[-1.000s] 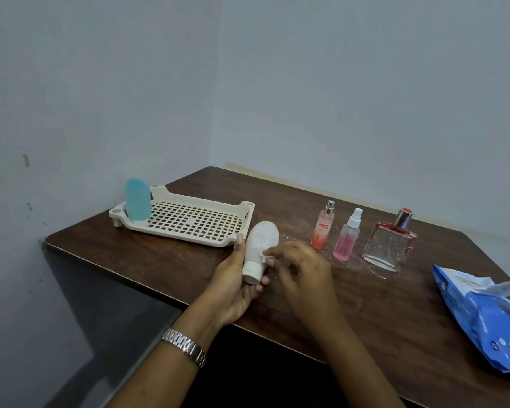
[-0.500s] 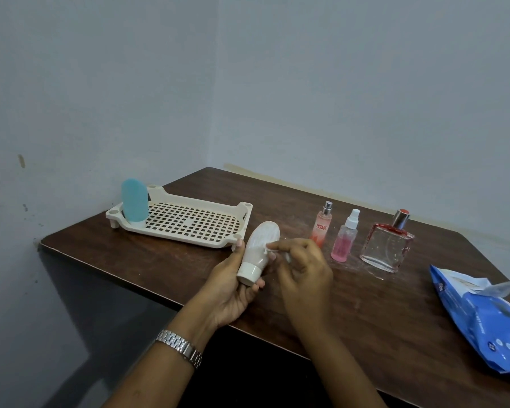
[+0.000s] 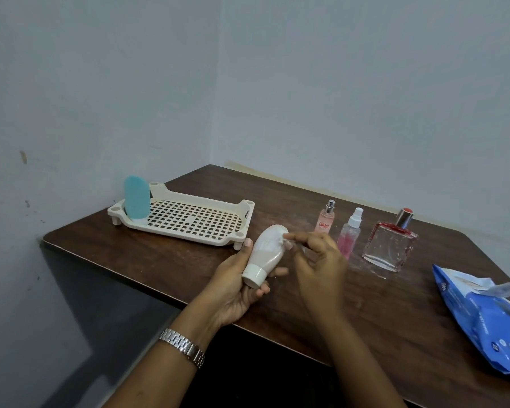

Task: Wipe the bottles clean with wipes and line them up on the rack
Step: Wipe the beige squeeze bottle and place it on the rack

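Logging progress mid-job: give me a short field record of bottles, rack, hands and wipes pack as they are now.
On rack: blue bottle, upright at left end of rack
Left hand: holds white bottle, cap toward the person
Right hand: seems to pinch a small wipe at that bottle's rounded end
Waiting on table: orange spray bottle, pink spray bottle, square glass bottle
Wipes pack: open, at right

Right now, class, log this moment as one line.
left hand: holds white bottle; right hand: pinches wipe on it; rack: teal bottle
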